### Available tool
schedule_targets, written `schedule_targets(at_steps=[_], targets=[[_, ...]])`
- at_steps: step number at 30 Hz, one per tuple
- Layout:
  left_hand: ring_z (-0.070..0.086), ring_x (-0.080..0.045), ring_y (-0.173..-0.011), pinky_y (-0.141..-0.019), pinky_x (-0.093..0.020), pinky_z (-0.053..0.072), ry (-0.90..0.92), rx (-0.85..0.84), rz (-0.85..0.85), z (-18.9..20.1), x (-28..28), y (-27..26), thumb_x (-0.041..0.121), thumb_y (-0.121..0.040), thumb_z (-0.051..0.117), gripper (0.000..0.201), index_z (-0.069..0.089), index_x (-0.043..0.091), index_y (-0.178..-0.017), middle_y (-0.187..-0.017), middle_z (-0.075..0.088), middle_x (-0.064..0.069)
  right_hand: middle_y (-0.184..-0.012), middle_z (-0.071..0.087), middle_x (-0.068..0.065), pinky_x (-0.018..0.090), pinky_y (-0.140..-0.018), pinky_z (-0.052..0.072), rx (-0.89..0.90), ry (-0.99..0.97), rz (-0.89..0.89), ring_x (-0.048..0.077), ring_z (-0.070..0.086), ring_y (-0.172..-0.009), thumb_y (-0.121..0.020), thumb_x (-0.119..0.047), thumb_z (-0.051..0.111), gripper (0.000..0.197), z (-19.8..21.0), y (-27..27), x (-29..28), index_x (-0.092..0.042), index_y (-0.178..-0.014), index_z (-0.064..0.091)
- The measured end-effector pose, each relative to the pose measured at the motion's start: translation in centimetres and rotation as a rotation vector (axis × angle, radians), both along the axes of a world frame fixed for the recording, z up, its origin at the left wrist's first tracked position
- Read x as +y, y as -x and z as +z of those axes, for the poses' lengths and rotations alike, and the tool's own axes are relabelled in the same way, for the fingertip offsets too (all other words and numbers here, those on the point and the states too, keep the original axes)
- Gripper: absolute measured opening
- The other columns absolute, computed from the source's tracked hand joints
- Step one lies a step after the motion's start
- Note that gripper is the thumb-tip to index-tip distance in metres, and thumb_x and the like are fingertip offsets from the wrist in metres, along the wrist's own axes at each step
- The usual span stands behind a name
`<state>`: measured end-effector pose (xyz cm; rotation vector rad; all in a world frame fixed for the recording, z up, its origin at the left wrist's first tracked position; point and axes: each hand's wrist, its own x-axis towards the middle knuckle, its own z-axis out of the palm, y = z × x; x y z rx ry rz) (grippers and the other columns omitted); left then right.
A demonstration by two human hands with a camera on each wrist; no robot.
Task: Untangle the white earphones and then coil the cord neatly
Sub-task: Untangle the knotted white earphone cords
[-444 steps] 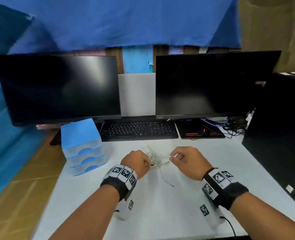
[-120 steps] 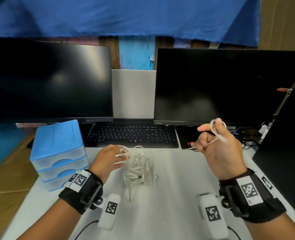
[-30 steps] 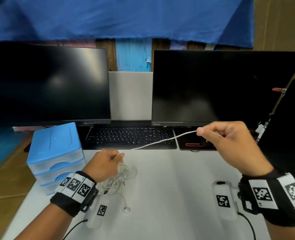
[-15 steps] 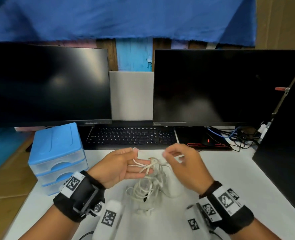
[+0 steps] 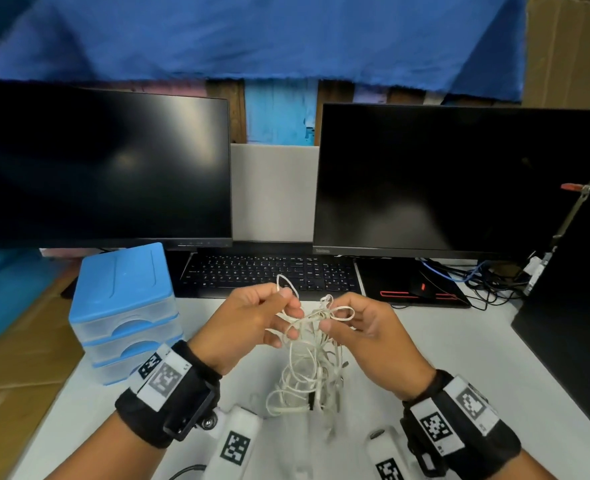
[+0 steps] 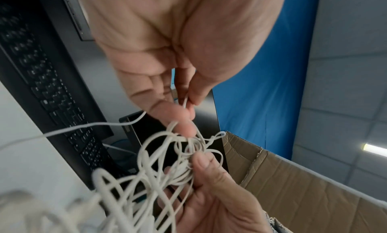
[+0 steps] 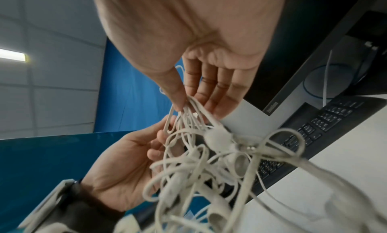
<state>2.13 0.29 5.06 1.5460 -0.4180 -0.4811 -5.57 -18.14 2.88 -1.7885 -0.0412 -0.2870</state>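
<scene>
The white earphones (image 5: 307, 365) are a tangled bundle of cord hanging above the white table (image 5: 459, 362) between both hands. My left hand (image 5: 289, 302) pinches a small loop at the top left of the bundle, thumb against fingers. My right hand (image 5: 326, 318) pinches crossing strands at the top right, a few centimetres away. In the left wrist view the left hand (image 6: 186, 102) nips a strand above the knot (image 6: 188, 148). In the right wrist view the right hand (image 7: 186, 105) holds several strands, and an earbud (image 7: 217, 138) dangles in the earphones (image 7: 199, 170).
A blue drawer unit (image 5: 124, 306) stands to the left. Behind the hands lie a black keyboard (image 5: 269, 271), two dark monitors (image 5: 103, 168) and a mouse on a black pad (image 5: 414, 289). Loose cables (image 5: 477, 275) and a black case (image 5: 577, 323) are at the right.
One second ago my right hand held a strand stretched far to the right. It has come back to the bundle, and both hands now pinch its top close together.
</scene>
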Motion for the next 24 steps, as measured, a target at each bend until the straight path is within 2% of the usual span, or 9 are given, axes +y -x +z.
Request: schedule_targets(at_steps=[4,7,10,13,15,18,20,22,24], targets=[[0.056,-0.012,-0.055,-0.048,-0.02,0.039,-0.05,-0.051,0.024,-0.2,0.0,-0.2,0.017,-0.088,0.069,0.013,0.066,0.007,-0.094,-0.074,0.067,-0.004,-0.078,0.07,0.003,0.029,-0.072,0.052,0.037,-0.062,0.039,0.013,0.064,-0.07,-0.088,-0.004,0.069,0.004,0.1,0.1,-0.1,-0.003,-0.092,0.068],[0.056,-0.01,-0.052,-0.048,-0.017,0.04,-0.075,-0.048,-0.009,-0.2,0.2,-0.3,0.014,-0.069,0.087,0.046,0.057,0.006,-0.102,-0.071,0.066,-0.008,-0.079,0.07,0.002,0.032,-0.071,0.055,0.061,-0.142,0.048,0.017,0.062,-0.071,-0.09,-0.002,0.066,0.003,0.3,0.1,0.1,-0.005,-0.089,0.069],[0.056,-0.006,-0.048,-0.047,-0.013,0.042,-0.05,-0.112,0.018,-0.3,0.1,-0.1,0.001,-0.071,0.082,0.034,0.058,0.002,-0.095,-0.069,0.064,-0.009,-0.08,0.071,0.003,0.03,-0.069,0.056,0.094,-0.201,0.059,0.016,0.064,-0.073,-0.092,-0.007,0.064,0.009,0.6,0.3,0.4,-0.003,-0.088,0.071],[0.053,-0.002,-0.048,-0.049,-0.012,0.041,-0.064,-0.214,0.025,-0.5,0.1,0.0,0.005,-0.079,0.075,0.013,0.067,-0.003,-0.084,-0.065,0.064,-0.005,-0.085,0.074,0.02,0.039,-0.075,0.056,0.146,-0.192,0.034,0.025,0.067,-0.076,-0.097,-0.008,0.054,0.023,1.1,0.5,0.6,-0.006,-0.089,0.076],[0.057,-0.007,-0.056,-0.056,-0.016,0.046,-0.086,-0.232,0.035,-0.6,0.2,-0.1,0.01,-0.081,0.075,0.011,0.07,0.0,-0.082,-0.069,0.068,-0.007,-0.087,0.074,0.021,0.038,-0.074,0.055,0.149,-0.198,-0.026,0.026,0.069,-0.077,-0.097,-0.003,0.049,0.027,1.3,0.5,0.5,-0.006,-0.089,0.075],[0.058,-0.019,-0.062,-0.064,-0.029,0.048,-0.16,-0.283,0.095,-1.1,0.5,-0.6,0.017,-0.084,0.074,0.014,0.07,0.005,-0.079,-0.067,0.068,-0.001,-0.084,0.073,0.014,0.032,-0.072,0.056,0.05,-0.21,-0.204,0.02,0.07,-0.08,-0.094,-0.001,0.05,0.024,1.5,0.3,-0.2,-0.003,-0.083,0.071],[0.056,-0.021,-0.061,-0.064,-0.034,0.048,-0.211,-0.32,0.15,-1.4,0.7,-1.1,0.019,-0.085,0.073,0.016,0.068,0.009,-0.074,-0.065,0.067,-0.001,-0.088,0.074,0.013,0.035,-0.081,0.055,0.021,-0.359,-0.241,0.018,0.07,-0.083,-0.093,-0.001,0.052,0.023,1.7,0.0,-1.0,-0.006,-0.078,0.069],[0.059,-0.02,-0.062,-0.067,-0.034,0.049,-0.235,-0.328,0.197,-1.5,0.8,-1.4,0.019,-0.086,0.073,0.021,0.065,0.016,-0.066,-0.071,0.07,-0.009,-0.09,0.075,0.015,0.039,-0.089,0.053,0.015,-0.556,-0.2,0.021,0.071,-0.085,-0.095,-0.003,0.052,0.022,2.1,-0.2,-1.6,-0.008,-0.079,0.065],[0.062,-0.011,-0.063,-0.063,-0.024,0.048,-0.247,-0.298,0.213,-1.5,0.7,-1.6,0.019,-0.087,0.071,0.022,0.065,0.018,-0.066,-0.071,0.072,-0.009,-0.086,0.074,0.016,0.04,-0.09,0.053,0.014,-0.69,-0.157,0.023,0.073,-0.083,-0.097,-0.006,0.049,0.023,2.4,-0.2,-2.0,-0.008,-0.078,0.062]])
